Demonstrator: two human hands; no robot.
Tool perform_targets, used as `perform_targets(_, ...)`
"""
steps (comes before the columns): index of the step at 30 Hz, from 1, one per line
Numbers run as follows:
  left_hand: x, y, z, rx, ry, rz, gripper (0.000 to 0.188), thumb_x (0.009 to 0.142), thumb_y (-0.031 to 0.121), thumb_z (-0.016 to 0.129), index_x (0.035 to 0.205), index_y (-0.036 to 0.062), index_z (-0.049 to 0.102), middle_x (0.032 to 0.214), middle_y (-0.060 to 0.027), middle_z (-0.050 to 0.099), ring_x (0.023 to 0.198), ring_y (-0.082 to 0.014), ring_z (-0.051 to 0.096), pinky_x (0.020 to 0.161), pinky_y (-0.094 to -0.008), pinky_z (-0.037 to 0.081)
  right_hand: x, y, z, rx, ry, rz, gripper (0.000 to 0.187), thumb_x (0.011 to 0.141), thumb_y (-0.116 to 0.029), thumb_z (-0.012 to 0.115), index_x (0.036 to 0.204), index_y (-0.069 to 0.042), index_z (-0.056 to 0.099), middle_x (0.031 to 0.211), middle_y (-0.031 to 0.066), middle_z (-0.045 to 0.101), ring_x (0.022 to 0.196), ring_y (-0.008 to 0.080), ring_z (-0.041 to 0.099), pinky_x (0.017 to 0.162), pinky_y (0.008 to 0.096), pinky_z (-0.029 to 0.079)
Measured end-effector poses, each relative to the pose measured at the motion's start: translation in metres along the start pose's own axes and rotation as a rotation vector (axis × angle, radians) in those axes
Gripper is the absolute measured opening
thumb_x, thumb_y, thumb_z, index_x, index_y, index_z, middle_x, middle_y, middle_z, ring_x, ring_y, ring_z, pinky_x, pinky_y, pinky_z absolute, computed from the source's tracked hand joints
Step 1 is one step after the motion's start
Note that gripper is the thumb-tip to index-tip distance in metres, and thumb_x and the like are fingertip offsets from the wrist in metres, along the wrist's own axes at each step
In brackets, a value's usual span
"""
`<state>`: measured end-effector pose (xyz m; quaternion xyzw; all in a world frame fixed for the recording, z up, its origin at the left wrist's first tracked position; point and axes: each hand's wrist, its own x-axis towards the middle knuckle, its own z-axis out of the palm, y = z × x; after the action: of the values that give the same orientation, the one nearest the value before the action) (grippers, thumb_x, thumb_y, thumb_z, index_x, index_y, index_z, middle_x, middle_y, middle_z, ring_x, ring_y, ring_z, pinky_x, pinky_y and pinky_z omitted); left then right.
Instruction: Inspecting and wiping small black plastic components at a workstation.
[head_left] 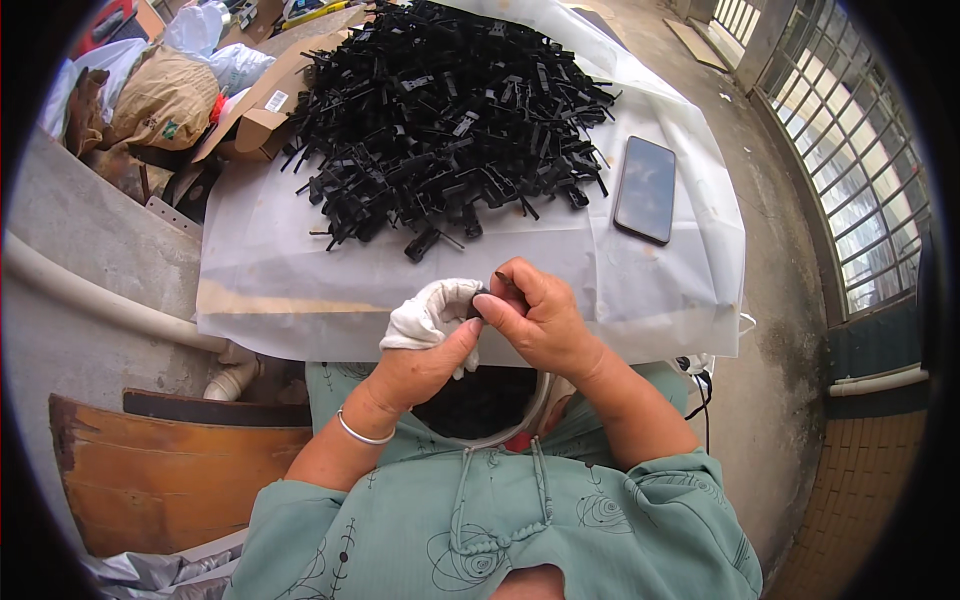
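A small black plastic part [483, 297], mostly covered by fingers, is held between my two hands just beyond the table's near edge. My left hand [424, 350] is closed on it, its fingers wrapped in a white cloth glove [428, 312] and its thumb bare. From the other side my bare right hand [548, 318] pinches the same part between thumb and curled fingers. Beyond my hands, a large heap of black plastic parts [450, 130] with thin stems covers the far table. Below them a round bucket [544, 398] sits at my lap, dark inside.
White plastic sheeting [290, 250] covers the table. A phone [645, 190] lies right of the heap. Cardboard [270, 125] and bags [160, 100] crowd the far left. A pipe [120, 295] runs along the left wall, above a wooden board [180, 470]. A barred window [850, 150] stands right.
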<state>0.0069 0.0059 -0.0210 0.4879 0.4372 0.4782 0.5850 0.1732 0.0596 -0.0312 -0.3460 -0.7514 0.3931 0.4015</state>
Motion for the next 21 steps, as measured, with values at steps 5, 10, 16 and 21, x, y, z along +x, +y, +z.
perform_targets(5,0.003,-0.004,0.001,0.091,0.101,0.066,0.029,0.086,0.002,0.054,0.115,-0.0023,0.048,0.091,-0.0063,0.059,0.065,-0.0058,0.055,0.053,-0.0194,0.045,-0.001,-0.002,-0.003,0.126,-0.247,0.035,0.023,0.094,-0.019,0.048,0.081,-0.001,0.054,0.062,0.0067,0.049,0.058,0.0161,0.046,0.056,0.0303,0.041)
perform_targets(10,0.002,-0.012,0.006,0.329,0.2,0.155,0.029,0.084,0.001,0.056,0.112,-0.004,0.053,0.091,-0.0092,0.061,0.074,-0.0111,0.059,0.064,-0.0238,0.049,0.001,0.0,0.006,0.169,-0.19,0.131,0.025,0.092,-0.019,0.05,0.076,0.001,0.052,0.064,0.0178,0.053,0.055,0.0289,0.047,0.055,0.0365,0.041)
perform_targets(16,0.007,-0.014,0.006,0.789,0.208,0.472,0.031,0.086,0.0,0.054,0.117,-0.003,0.048,0.096,-0.0071,0.058,0.076,-0.0071,0.053,0.067,-0.0219,0.046,-0.002,0.005,0.02,0.062,-0.063,0.085,0.025,0.091,-0.018,0.051,0.075,0.001,0.051,0.062,0.0167,0.052,0.052,0.0268,0.046,0.053,0.0357,0.04)
perform_targets(21,0.009,-0.012,0.002,0.502,0.174,0.325,0.029,0.088,0.002,0.055,0.116,-0.0006,0.047,0.09,-0.0049,0.058,0.072,-0.007,0.051,0.063,-0.0204,0.044,0.002,0.003,0.008,0.223,-0.104,0.059,0.022,0.09,-0.018,0.053,0.077,0.0,0.053,0.061,0.0156,0.054,0.052,0.0296,0.049,0.053,0.0355,0.041)
